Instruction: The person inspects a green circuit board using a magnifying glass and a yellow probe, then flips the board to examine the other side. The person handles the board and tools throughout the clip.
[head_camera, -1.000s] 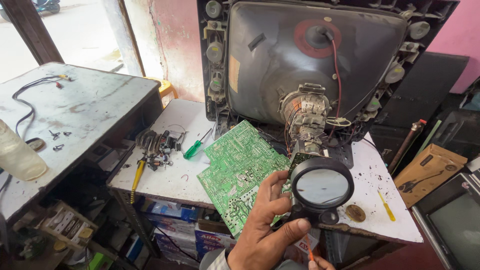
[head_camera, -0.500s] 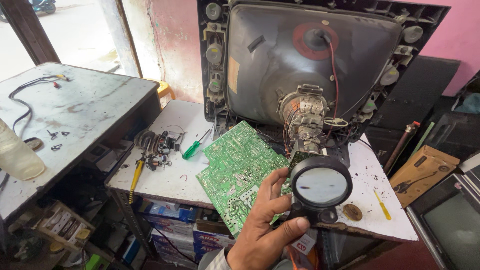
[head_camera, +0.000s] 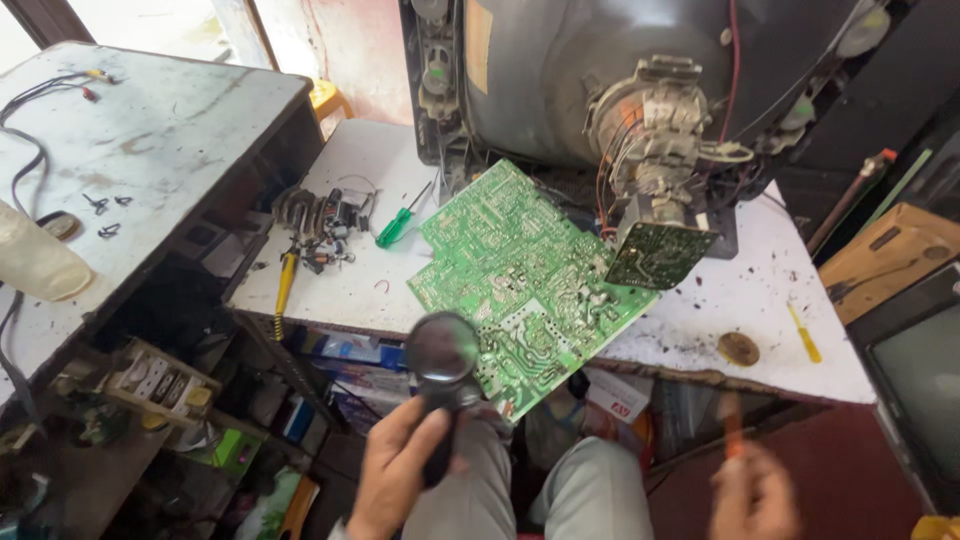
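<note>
My left hand (head_camera: 398, 470) grips the black handle of a round magnifying glass (head_camera: 441, 350), held just off the near edge of the white worktable (head_camera: 350, 280). A large green circuit board (head_camera: 520, 270) lies tilted on that table, its corner overhanging toward me, right beside the lens. Behind it stands an opened picture tube (head_camera: 640, 70) with its neck coil and a small green neck board (head_camera: 655, 255). My right hand (head_camera: 755, 495) is blurred at the bottom right and holds a thin orange-handled tool (head_camera: 728, 425).
A green screwdriver (head_camera: 397, 228), a heap of small parts (head_camera: 320, 220) and a yellow-handled tool (head_camera: 283, 285) lie left of the board. A small yellow screwdriver (head_camera: 803, 333) and a brown disc (head_camera: 738, 348) lie at the right. A grey bench (head_camera: 150, 130) flanks the left, another screen (head_camera: 920, 370) the right.
The view has dropped closer to the table. My left hand has brought the magnifying glass down and left, away from the tube neck. My right hand has come into view with the orange tool.
</note>
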